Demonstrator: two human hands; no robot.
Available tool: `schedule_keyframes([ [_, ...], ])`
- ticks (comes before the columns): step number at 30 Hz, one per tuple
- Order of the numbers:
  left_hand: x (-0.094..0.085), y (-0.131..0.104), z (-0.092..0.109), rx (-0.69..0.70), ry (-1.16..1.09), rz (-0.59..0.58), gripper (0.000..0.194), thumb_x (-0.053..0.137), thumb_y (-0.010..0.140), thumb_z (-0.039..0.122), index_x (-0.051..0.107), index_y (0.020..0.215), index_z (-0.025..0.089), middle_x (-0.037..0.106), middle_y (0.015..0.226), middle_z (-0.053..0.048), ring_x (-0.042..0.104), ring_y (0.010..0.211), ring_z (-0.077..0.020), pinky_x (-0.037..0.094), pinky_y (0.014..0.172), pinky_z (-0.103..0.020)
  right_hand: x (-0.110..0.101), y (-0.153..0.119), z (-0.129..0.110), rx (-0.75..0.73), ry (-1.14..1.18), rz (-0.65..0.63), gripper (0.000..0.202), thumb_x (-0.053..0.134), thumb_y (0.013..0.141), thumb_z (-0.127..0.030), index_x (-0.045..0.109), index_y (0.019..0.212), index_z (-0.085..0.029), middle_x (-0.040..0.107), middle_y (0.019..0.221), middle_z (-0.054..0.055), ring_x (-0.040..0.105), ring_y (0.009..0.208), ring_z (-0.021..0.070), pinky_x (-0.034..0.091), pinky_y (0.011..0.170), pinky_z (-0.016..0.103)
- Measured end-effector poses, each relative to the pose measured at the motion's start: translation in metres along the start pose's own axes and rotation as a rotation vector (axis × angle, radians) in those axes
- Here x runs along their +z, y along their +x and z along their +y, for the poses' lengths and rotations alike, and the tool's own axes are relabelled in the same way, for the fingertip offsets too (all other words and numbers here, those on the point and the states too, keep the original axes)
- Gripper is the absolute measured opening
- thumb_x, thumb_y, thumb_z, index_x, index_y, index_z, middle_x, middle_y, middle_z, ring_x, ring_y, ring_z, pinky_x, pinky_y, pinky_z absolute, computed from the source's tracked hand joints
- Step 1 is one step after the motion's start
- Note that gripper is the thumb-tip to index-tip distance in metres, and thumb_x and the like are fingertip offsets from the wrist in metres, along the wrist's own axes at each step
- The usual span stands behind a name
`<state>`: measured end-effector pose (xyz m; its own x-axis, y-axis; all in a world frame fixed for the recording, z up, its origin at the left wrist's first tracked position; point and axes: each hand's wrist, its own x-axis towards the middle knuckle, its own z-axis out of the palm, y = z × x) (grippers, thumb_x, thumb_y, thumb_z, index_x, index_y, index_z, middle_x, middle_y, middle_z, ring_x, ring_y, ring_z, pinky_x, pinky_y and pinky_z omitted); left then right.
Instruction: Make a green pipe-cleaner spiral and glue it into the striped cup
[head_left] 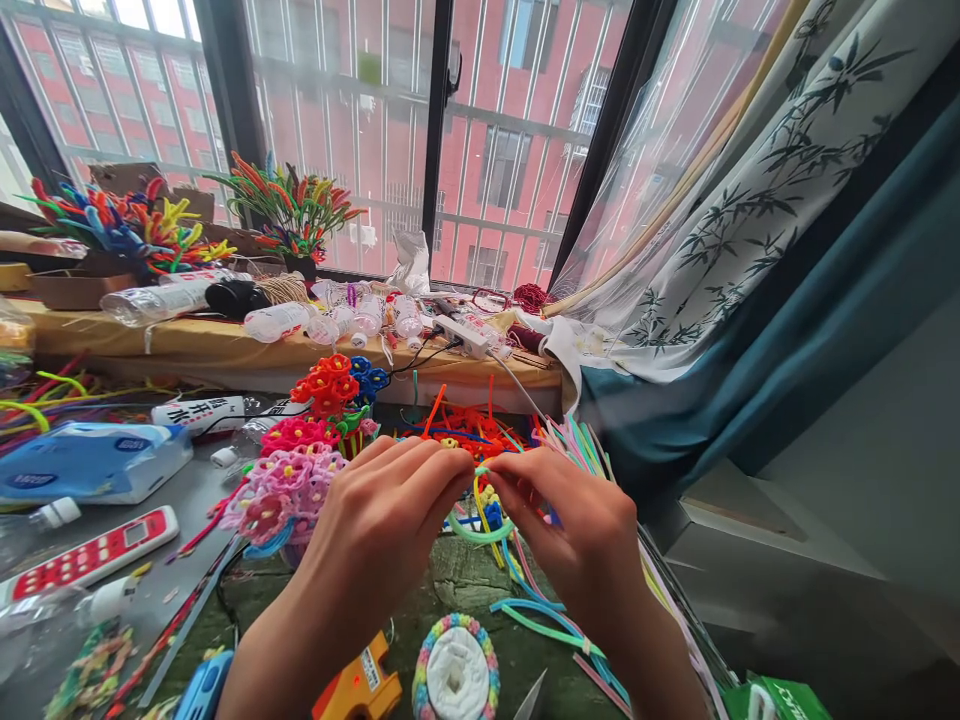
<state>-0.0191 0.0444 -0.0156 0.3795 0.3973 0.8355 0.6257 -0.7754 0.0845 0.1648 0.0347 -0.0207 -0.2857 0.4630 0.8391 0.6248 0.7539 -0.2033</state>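
A light green pipe cleaner (484, 536) curves down in a loop between my two hands. My left hand (397, 500) pinches one side of it near the top, fingers closed. Meeting it almost fingertip to fingertip, my right hand (574, 510) is also closed on the green piece. Below them on the dark wooden table (457, 575) stands a round holder with a pastel beaded rim (455, 665) and white filling. Pink and lilac fuzzy flowers (289, 480) are beside my left hand. Loose blue and green pipe cleaners (544, 615) lie under my right hand.
An orange tool (360, 690) and scissor blade (531, 698) lie near the front. A tissue pack (90, 460), red-and-white remote (90, 555) and plastic bottles are at left. Bottles (274, 322) and a power strip (461, 337) rest on the sill. A curtain (750, 330) hangs right.
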Motion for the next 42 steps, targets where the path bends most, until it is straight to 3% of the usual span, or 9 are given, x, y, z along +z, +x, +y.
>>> schedule_keyframes([
  [7,0.0003,-0.0024,-0.0004,-0.051,-0.032,-0.026,0.012,0.054,0.099,0.019,0.061,0.09,0.02,0.069,0.077,0.003,0.06,0.069,-0.0135,0.041,0.073,-0.029,-0.0014,-0.0031,0.0039,-0.026,-0.01,-0.02,0.01,0.056,0.098,-0.016,0.066,0.1,-0.018,0.072,0.082,0.002,0.068,0.072,0.0125,0.053,0.07,0.021],
  [14,-0.0002,-0.0028,-0.0012,-0.042,-0.031,-0.025,0.009,0.055,0.098,0.019,0.061,0.103,0.022,0.071,0.084,0.002,0.061,0.072,-0.0147,0.042,0.075,-0.03,-0.0021,-0.0019,0.0041,-0.025,-0.001,-0.028,0.01,0.056,0.099,-0.017,0.066,0.1,-0.018,0.072,0.081,0.002,0.067,0.071,0.0119,0.051,0.067,0.02],
  [19,-0.0004,-0.0023,-0.0008,-0.05,-0.044,-0.064,0.008,0.052,0.1,0.023,0.06,0.103,0.022,0.069,0.08,0.003,0.06,0.069,-0.0144,0.043,0.074,-0.03,-0.0031,-0.001,0.0016,-0.008,0.009,-0.024,0.006,0.06,0.096,-0.015,0.066,0.097,-0.017,0.072,0.083,0.002,0.067,0.072,0.0123,0.049,0.069,0.021],
  [31,-0.0043,-0.0014,-0.0001,-0.096,-0.064,-0.155,0.012,0.053,0.094,0.015,0.057,0.099,0.025,0.068,0.079,0.005,0.06,0.072,-0.0151,0.042,0.075,-0.031,-0.0035,-0.0035,0.0064,-0.055,0.007,-0.04,0.01,0.056,0.098,-0.017,0.066,0.1,-0.019,0.074,0.085,0.003,0.07,0.072,0.013,0.052,0.067,0.021],
  [42,-0.0046,0.0006,0.0052,-0.179,-0.124,-0.112,0.018,0.056,0.089,0.014,0.053,0.103,0.025,0.072,0.08,0.006,0.065,0.077,-0.0148,0.048,0.078,-0.029,-0.0043,-0.0029,0.005,-0.05,-0.001,-0.054,0.01,0.057,0.098,-0.017,0.067,0.099,-0.018,0.073,0.083,0.003,0.069,0.071,0.0128,0.052,0.066,0.021],
])
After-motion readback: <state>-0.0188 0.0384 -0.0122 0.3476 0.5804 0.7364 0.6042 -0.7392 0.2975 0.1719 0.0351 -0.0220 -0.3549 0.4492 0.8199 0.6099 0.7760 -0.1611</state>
